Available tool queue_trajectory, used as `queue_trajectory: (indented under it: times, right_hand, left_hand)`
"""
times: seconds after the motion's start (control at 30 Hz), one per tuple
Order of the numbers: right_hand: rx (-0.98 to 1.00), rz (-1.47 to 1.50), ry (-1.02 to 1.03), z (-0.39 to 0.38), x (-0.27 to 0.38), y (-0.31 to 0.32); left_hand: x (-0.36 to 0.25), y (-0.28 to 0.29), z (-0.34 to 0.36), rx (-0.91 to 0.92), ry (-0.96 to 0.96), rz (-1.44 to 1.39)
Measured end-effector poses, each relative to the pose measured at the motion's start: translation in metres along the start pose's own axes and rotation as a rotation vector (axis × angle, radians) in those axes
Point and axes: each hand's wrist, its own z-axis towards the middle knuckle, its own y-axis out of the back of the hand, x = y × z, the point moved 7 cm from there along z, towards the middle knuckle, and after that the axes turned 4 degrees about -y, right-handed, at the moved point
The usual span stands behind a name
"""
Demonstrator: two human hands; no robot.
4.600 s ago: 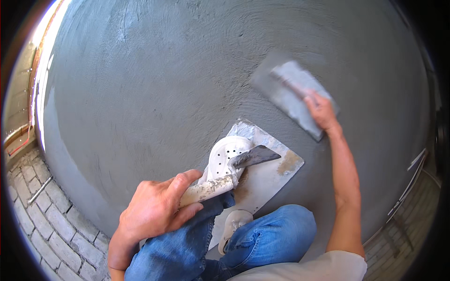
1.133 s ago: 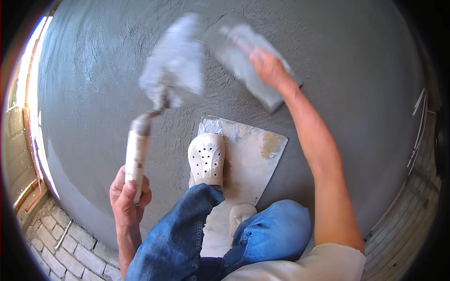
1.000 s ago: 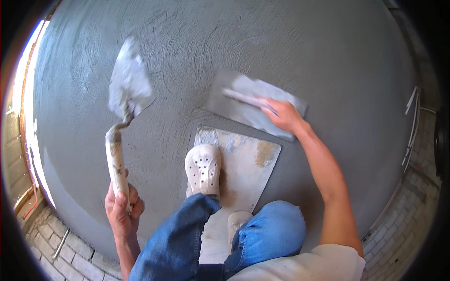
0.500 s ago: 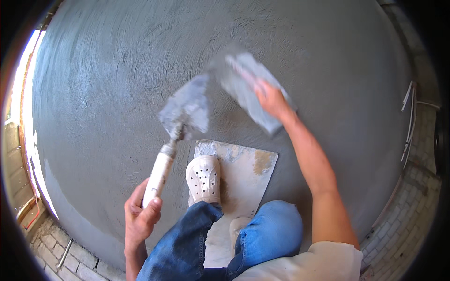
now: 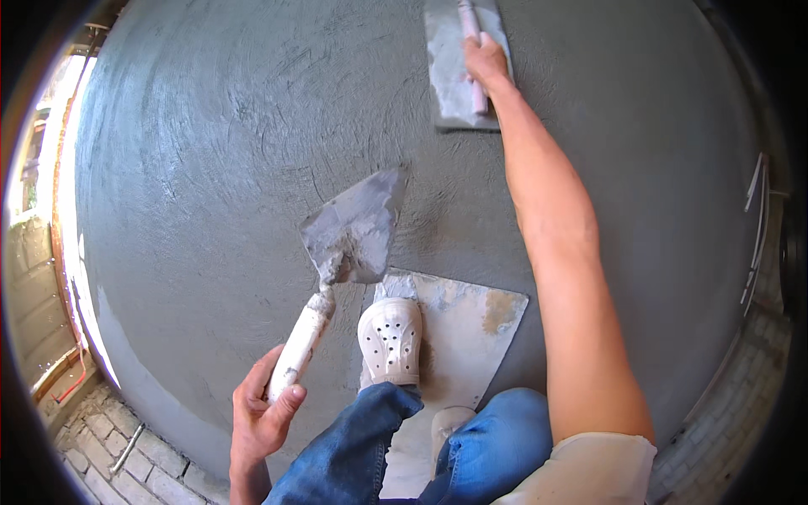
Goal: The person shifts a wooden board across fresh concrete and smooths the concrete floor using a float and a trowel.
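Note:
My left hand (image 5: 263,414) is closed on the white handle of a mortar-smeared pointing trowel (image 5: 358,223), its triangular blade above the wet grey cement (image 5: 210,210). My right hand (image 5: 486,61) reaches far forward, gripping the pinkish handle of a rectangular steel finishing trowel (image 5: 446,88), which lies flat on the cement. A stained square board (image 5: 471,345) lies on the cement below me, with my left foot in a white perforated clog (image 5: 390,341) on it; my other clog (image 5: 452,417) is partly hidden behind my bent right knee.
At the left are a bright opening with a panelled frame (image 5: 38,286), a thin red line (image 5: 71,387) and grey bricks (image 5: 105,442) with a short rod (image 5: 126,450). At the right edge, thin pale strips (image 5: 757,223) and brick paving (image 5: 699,454) border the cement.
Since half a second ago the finishing trowel has moved forward and turned upright in the view, my right arm stretching out. The pointing trowel has shifted slightly right.

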Motion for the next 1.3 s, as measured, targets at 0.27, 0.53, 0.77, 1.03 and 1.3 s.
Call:
queue_trajectory:
  times: [0.27, 0.53, 0.77, 1.03, 1.3]
  right_hand:
    - [0.271, -0.103, 0.208, -0.186, -0.122, 0.068]
    - [-0.221, -0.052, -0.049, -0.012, -0.096, 0.108]
    - [-0.017, -0.215, 0.417, -0.083, -0.057, 0.029]
    - [-0.246, -0.072, -0.074, -0.026, -0.079, 0.124]
    - [0.222, -0.113, 0.269, -0.186, -0.075, 0.029]
  left_hand:
    - [0.014, 0.004, 0.003, -0.106, -0.111, -0.066]
    - [0.026, 0.014, 0.005, -0.129, -0.047, -0.040]
    - [0.017, 0.016, 0.008, -0.094, -0.084, 0.004]
    - [0.013, 0.008, 0.008, -0.090, -0.158, -0.017]
    - [0.026, 0.013, 0.008, -0.091, -0.180, -0.054]
